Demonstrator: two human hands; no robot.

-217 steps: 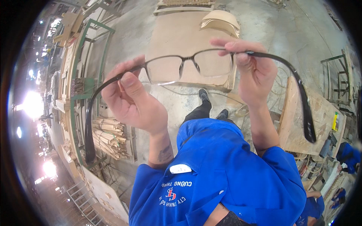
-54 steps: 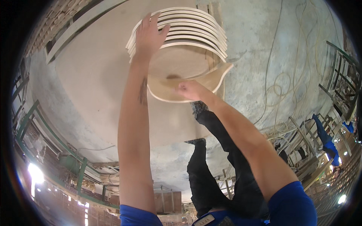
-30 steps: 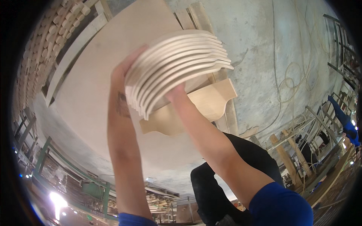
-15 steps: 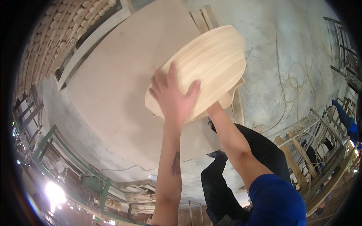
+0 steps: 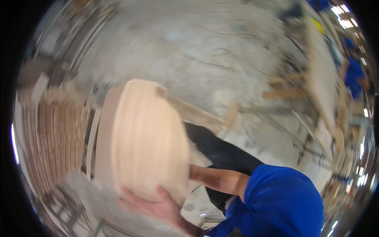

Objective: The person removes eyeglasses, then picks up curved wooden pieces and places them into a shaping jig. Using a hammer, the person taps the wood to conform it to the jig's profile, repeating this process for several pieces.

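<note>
A pale, smooth wooden panel [image 5: 150, 138] with rounded sides and clear grain is held up in front of me. My left hand [image 5: 152, 205] grips its near end, the thumb on the upper face and the other fingers along the left edge. From the right, my right forearm [image 5: 219, 179] reaches behind the panel's right edge. The wrist is at that edge, and the fingers of my right hand are hidden behind the wood. A flat tan board [image 5: 104, 154] shows along the panel's left side. Motion blurs the picture.
Stacked wooden strips [image 5: 55, 134] stand at the left. A long workbench [image 5: 321, 75] with wooden legs is at the right, and people in blue [image 5: 353, 77] are beyond it. Loose cords [image 5: 225, 59] lie on the concrete floor [image 5: 173, 43]. My dark-trousered leg [image 5: 217, 148] is beside the panel.
My view has swung toward the right. The panel has turned more upright and come nearer. My left hand has gone from lying spread on its face to gripping its near end.
</note>
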